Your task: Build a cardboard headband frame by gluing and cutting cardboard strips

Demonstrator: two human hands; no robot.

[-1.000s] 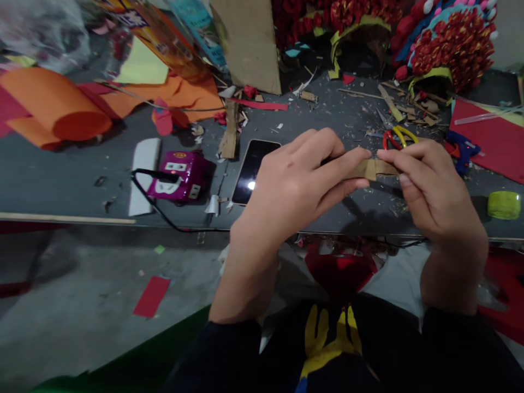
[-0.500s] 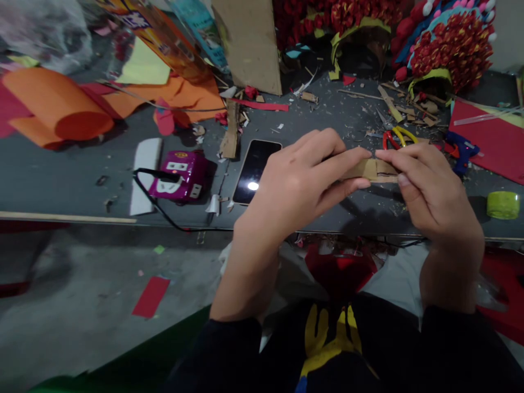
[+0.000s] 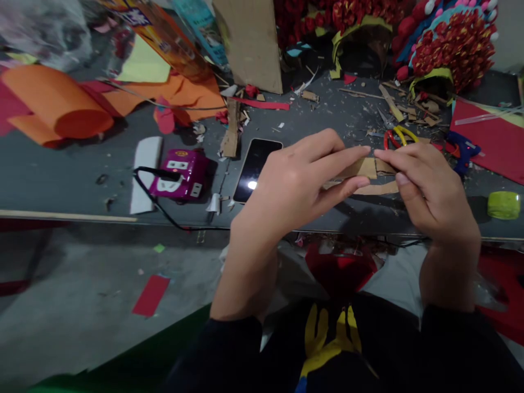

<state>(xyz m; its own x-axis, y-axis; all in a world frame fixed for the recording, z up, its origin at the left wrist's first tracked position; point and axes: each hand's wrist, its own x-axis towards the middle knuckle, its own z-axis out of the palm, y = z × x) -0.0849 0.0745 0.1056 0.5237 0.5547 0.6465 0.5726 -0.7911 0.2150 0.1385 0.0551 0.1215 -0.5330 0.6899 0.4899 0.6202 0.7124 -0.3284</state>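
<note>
Between my hands, above the grey table [image 3: 82, 180], is a strip of brown cardboard [image 3: 367, 168] with a seam across it. My left hand [image 3: 301, 180] pinches its left part between thumb and fingers. On the right, my right hand [image 3: 429, 185] grips the other end with thumb and forefinger. A second, curved band of the cardboard shows just below the upper one; how the two join is hidden by my fingers. Behind my right hand lie pliers [image 3: 399, 135] with one red and one yellow handle. A phone [image 3: 257, 166] rests left of my left hand.
A purple power socket block [image 3: 186, 172] with a black cable stands at left. A blue glue gun [image 3: 462, 150] and a green tape roll [image 3: 503, 205] are at right. Orange foam sheet [image 3: 57, 101], an upright cardboard piece [image 3: 249, 43], scraps and red decorations [image 3: 452, 49] fill the back.
The cardboard's two layers have spread, with the lower band now showing apart beneath the upper one. My hands have barely moved.
</note>
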